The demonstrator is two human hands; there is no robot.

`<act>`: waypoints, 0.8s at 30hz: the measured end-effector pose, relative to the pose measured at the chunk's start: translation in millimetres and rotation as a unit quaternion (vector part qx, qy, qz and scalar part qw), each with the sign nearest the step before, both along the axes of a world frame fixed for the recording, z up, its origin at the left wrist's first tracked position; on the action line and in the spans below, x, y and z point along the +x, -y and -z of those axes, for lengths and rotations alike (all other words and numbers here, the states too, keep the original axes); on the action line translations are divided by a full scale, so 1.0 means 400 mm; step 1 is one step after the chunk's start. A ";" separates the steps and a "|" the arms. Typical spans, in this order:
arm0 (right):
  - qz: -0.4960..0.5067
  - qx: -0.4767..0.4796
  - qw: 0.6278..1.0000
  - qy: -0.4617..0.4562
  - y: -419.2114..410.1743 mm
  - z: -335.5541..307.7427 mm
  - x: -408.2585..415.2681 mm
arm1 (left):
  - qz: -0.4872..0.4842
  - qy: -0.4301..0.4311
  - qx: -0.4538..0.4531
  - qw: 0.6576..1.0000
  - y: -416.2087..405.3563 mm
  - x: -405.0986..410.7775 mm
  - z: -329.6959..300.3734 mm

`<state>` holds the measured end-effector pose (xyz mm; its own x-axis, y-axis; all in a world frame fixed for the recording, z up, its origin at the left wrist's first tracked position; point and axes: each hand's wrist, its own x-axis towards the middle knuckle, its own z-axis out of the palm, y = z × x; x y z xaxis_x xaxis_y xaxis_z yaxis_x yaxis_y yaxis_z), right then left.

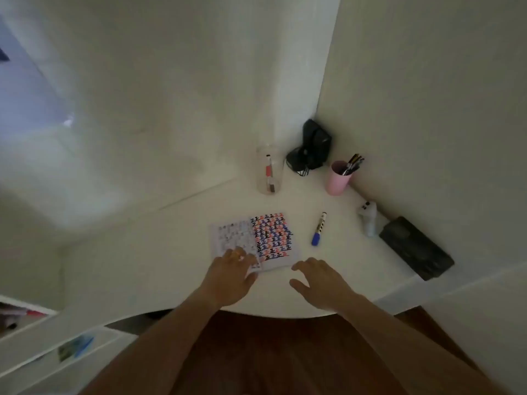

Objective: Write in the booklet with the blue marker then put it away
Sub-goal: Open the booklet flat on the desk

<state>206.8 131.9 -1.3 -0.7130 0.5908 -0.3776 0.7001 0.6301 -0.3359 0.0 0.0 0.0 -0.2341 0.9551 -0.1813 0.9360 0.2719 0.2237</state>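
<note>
Your booklet (256, 242) lies open on the white table (171, 252), a little in from its near edge and about midway along it. The right page is covered with rows of blue, red and black marks; the left page carries fainter print that is too small to read. Your left hand (232, 276) rests flat on the lower left page, fingers spread and pressing the paper down, its grip wide and holding nothing. Your right hand (320, 282) is just beside the booklet's near right corner, over the bare table, palm down with fingers loosely spread; its grip is wide too and empty.

The blue marker (319, 228) lies on the table to the right of the booklet, well clear of both hands, capped end toward you and the barrel pointing toward the far corner. Toward that far corner stands a clear cup (269, 169) with a red marker (268, 173) upright inside it. Beside it sits a black bundle (310, 149) tucked against the walls, then a pink cup (338, 178) holding several pens. Along the right edge lie a small white object (368, 219) and a dark flat case (416, 248).
</note>
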 end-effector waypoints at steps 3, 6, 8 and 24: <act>0.036 0.034 0.999 -0.020 -0.044 0.158 -0.014 | -0.035 0.022 0.058 0.997 -0.041 -0.003 0.141; 0.043 0.084 0.995 -0.045 -0.075 0.298 -0.033 | -0.041 -0.002 0.125 0.991 -0.071 0.003 0.272; 0.047 0.145 0.985 -0.080 -0.091 0.371 -0.046 | -0.046 -0.017 0.159 0.986 -0.087 -0.002 0.331; 0.056 0.303 0.925 -0.221 -0.089 0.510 -0.057 | -0.030 -0.076 0.251 0.965 -0.093 -0.010 0.486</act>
